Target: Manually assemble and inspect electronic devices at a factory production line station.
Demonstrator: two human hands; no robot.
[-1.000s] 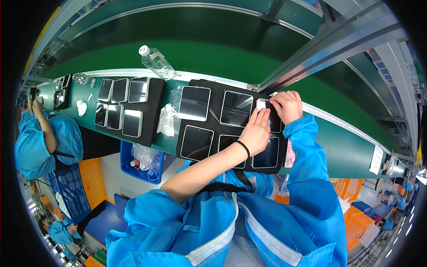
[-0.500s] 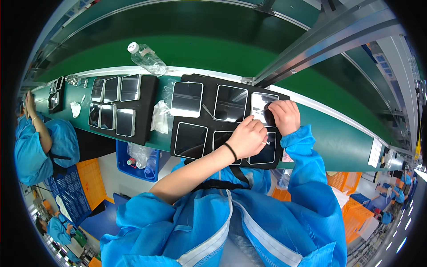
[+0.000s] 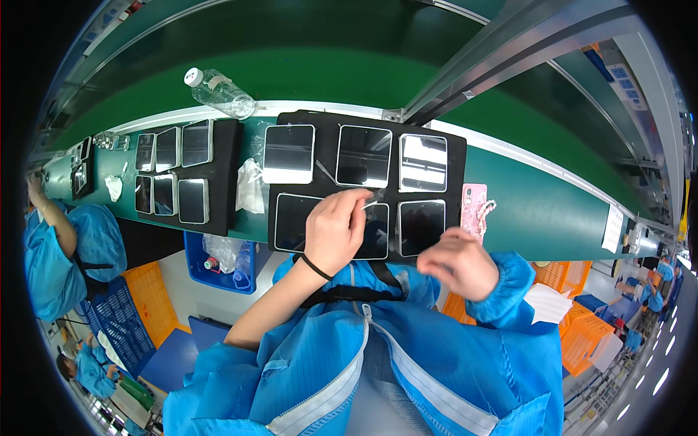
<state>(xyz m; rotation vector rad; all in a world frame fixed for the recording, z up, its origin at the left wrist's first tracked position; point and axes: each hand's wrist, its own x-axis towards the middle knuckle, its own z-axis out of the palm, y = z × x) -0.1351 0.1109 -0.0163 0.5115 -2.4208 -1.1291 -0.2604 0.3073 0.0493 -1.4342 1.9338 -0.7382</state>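
Note:
My left hand point(image 3: 336, 231) is closed in a pinch over the lower middle tablet point(image 3: 376, 236), holding a thin, whitish see-through strip point(image 3: 372, 199). My right hand point(image 3: 462, 265) hovers at the table's front edge, just below the lower right tablet point(image 3: 422, 224); its fingers are curled but smeared by motion. Several dark-screened tablets with white edges lie in two rows on a black mat point(image 3: 456, 174). The upper right tablet point(image 3: 423, 163) reflects bright light. A slim stick point(image 3: 325, 171) rests between the upper left tablet point(image 3: 289, 154) and the upper middle tablet point(image 3: 363, 156).
Right of the mat lies a pink phone point(image 3: 474, 203) with a beaded strap. Crumpled white tissue point(image 3: 249, 187) and a second black mat point(image 3: 228, 171) with devices are to the left. A clear bottle point(image 3: 222, 94) lies behind. A metal post point(image 3: 502, 69) slants over the back right.
Both hands have left the upper right tablet. My left hand moved left with the strip; my right hand dropped toward the table's front edge, uncovering the pink phone.

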